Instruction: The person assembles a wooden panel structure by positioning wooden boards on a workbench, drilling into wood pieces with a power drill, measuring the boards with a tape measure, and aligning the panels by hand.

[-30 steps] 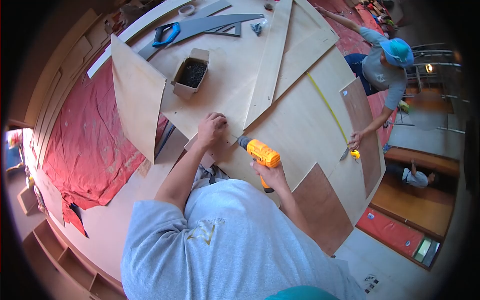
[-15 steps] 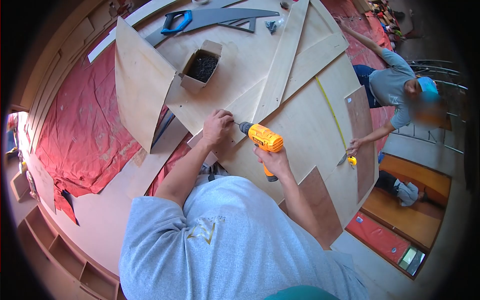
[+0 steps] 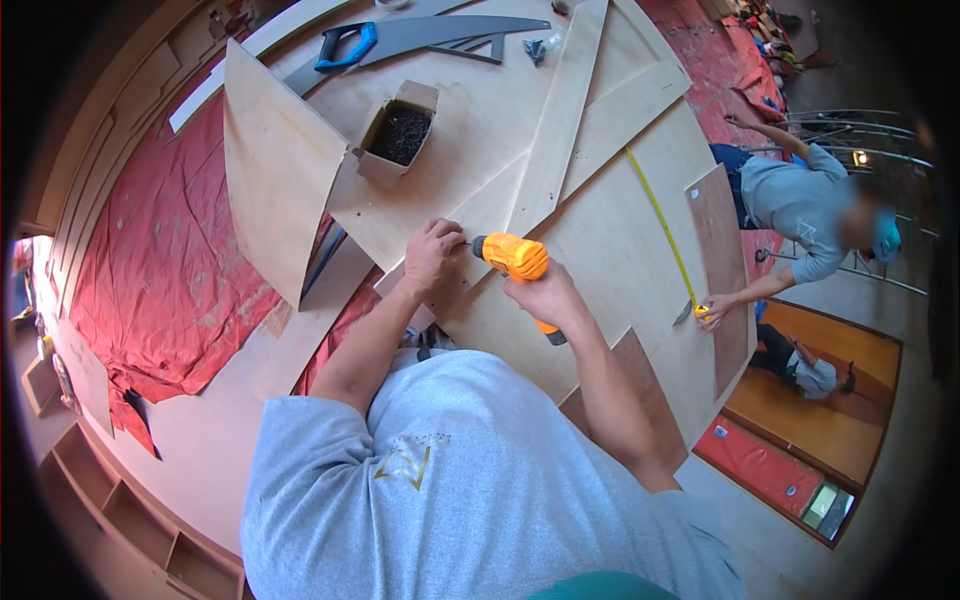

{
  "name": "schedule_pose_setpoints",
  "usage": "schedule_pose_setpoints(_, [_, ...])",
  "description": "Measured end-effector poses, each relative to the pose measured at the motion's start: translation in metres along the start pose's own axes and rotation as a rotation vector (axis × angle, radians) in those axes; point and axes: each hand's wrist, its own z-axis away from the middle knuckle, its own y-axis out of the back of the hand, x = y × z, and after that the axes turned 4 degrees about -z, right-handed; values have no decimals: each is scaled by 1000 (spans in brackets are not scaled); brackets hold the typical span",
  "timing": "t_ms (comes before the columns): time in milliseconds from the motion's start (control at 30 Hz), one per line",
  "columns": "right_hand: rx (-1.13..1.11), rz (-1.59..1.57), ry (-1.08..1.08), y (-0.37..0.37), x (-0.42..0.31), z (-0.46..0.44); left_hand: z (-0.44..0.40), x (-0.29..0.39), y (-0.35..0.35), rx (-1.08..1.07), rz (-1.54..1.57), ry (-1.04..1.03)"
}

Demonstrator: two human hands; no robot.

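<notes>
My right hand [image 3: 552, 298] is wrapped round the grip of an orange cordless drill [image 3: 515, 256], whose black chuck points left. The drill's tip meets the fingers of my left hand [image 3: 434, 254], which are pinched together over the edge of a pale plywood panel [image 3: 385, 215]. Whatever those fingers hold is too small to make out. Just beyond my left hand stands an open cardboard box [image 3: 381, 168] full of dark screws [image 3: 402, 135].
An upright plywood piece [image 3: 275, 170] stands at left. A handsaw [image 3: 430, 35] and wooden strips [image 3: 560, 125] lie farther back. At right, a co-worker's hand [image 3: 716, 310] is at a yellow tape measure [image 3: 702, 312], its blade [image 3: 662, 220] extended across the board.
The drill and my right hand have shifted slightly, bringing the chuck closer to my left fingers. The co-worker's near hand has moved onto the tape measure; the other has drawn back from the board.
</notes>
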Motion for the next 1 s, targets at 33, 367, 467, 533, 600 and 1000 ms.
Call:
schedule_pose_setpoints(33, [1, 0, 0, 2, -9, 0, 0, 0, 1, 0, -5, -3])
schedule_pose_setpoints(367, [-50, 72, -98, 10, -18, -19, 0, -3, -3, 7, -10, -10])
schedule_pose_setpoints(467, [-55, 112, -133, 10, -15, -21, -1, -1, 0, -7, -15, -7])
schedule_pose_setpoints(533, [-45, 121, -132, 9, -12, -22, -1, -1, 0, -12, -10, -6])
schedule_pose_setpoints(600, [-23, 101, -142, 8, -10, -23, -1, 0, 0, -18, -8, -8])
schedule_pose_setpoints(1000, [-37, 177, -158, 9, -28, -23, -4, 2, 4, 6, 19, -17])
